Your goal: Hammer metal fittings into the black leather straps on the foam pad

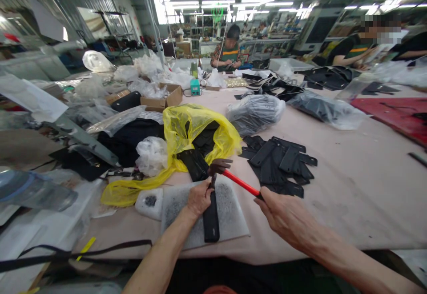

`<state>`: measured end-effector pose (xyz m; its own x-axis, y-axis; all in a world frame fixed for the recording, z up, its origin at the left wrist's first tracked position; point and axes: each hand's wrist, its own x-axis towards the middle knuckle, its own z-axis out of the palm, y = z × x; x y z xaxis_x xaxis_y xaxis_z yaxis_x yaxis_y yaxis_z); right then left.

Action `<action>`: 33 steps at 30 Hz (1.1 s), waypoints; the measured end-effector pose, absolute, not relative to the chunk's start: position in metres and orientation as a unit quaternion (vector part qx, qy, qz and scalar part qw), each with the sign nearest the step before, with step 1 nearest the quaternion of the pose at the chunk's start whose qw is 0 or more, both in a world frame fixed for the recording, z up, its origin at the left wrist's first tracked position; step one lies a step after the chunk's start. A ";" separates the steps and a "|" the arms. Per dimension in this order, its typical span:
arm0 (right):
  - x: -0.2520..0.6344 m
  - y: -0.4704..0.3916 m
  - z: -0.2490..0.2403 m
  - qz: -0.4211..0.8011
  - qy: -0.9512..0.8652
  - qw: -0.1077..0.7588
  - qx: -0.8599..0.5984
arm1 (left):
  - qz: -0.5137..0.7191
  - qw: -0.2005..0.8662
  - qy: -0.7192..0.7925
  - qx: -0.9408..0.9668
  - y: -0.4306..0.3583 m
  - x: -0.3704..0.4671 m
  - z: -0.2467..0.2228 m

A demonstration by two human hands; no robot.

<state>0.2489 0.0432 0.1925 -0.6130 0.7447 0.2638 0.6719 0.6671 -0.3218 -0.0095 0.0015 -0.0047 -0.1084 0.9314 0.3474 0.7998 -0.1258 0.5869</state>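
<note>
My right hand is closed around the handle of a claw hammer with a red shaft. The hammer's head is right above my left hand, at the top of a short dark metal punch. My left fingers pinch that punch upright over the far end of a black strap piece. Whether hammer and punch touch, I cannot tell. Under the strap piece lies a pale, worn pad. Beyond it, more black pieces spill from a yellow bag.
Similar black pieces are heaped right of the pad. Behind are a clear bag of grey items and a cardboard box. A big water bottle lies at the left. A co-worker sits across the table.
</note>
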 end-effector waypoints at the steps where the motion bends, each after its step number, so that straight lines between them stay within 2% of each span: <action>1: 0.250 0.045 0.196 0.094 -0.904 0.145 -0.391 | 0.355 0.091 0.655 0.661 0.001 -0.010 -0.005; 2: 0.250 0.047 0.203 0.097 -0.900 0.138 -0.401 | 0.355 0.089 0.657 0.659 0.001 -0.010 -0.005; 3: 0.249 0.049 0.212 0.102 -0.885 0.169 -0.421 | 0.354 0.088 0.660 0.657 0.001 -0.010 -0.006; 4: 0.246 0.050 0.222 0.111 -0.859 0.229 -0.444 | 0.353 0.087 0.662 0.655 0.001 -0.010 -0.006; 6: 0.238 0.048 0.236 0.125 -0.764 0.405 -0.486 | 0.351 0.086 0.665 0.654 0.001 -0.009 -0.005; 7: 0.235 0.046 0.237 0.129 -0.726 0.465 -0.490 | 0.350 0.086 0.666 0.653 0.001 -0.009 -0.004; 8: 0.234 0.043 0.234 0.131 -0.718 0.484 -0.483 | 0.349 0.088 0.666 0.654 0.001 -0.009 -0.004; 9: 0.235 0.040 0.226 0.131 -0.742 0.460 -0.470 | 0.348 0.091 0.664 0.655 0.001 -0.009 -0.003; 13: 0.257 0.035 0.183 0.108 -0.893 0.127 -0.419 | 0.347 0.099 0.662 0.657 0.002 -0.010 -0.003; 15: 0.270 0.042 0.166 0.114 -0.877 0.060 -0.462 | 0.351 0.098 0.666 0.651 0.002 -0.010 -0.005; 21: 0.283 0.068 0.095 0.251 -0.768 0.019 -0.589 | 0.367 0.117 0.663 0.642 0.002 -0.012 -0.007; 24: 0.275 0.067 0.062 0.195 -0.766 -0.018 -0.612 | 0.371 0.140 0.661 0.637 0.000 -0.011 -0.001; 28: 0.241 0.044 0.061 0.092 -0.842 0.066 -0.527 | 0.394 0.183 0.645 0.629 -0.002 -0.010 0.009; 30: 0.216 0.027 0.067 0.126 -0.878 0.103 -0.450 | 0.406 0.199 0.640 0.621 -0.002 -0.009 0.013; 33: 0.184 -0.001 0.061 0.195 -0.912 0.109 -0.344 | 0.402 0.220 0.650 0.606 0.001 -0.008 0.016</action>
<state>0.1840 -0.0009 0.0611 -0.7393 0.6702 0.0645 0.5856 0.6873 -0.4297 -0.0085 0.0014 0.0159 -0.1688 0.9649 0.2014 0.6105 -0.0580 0.7899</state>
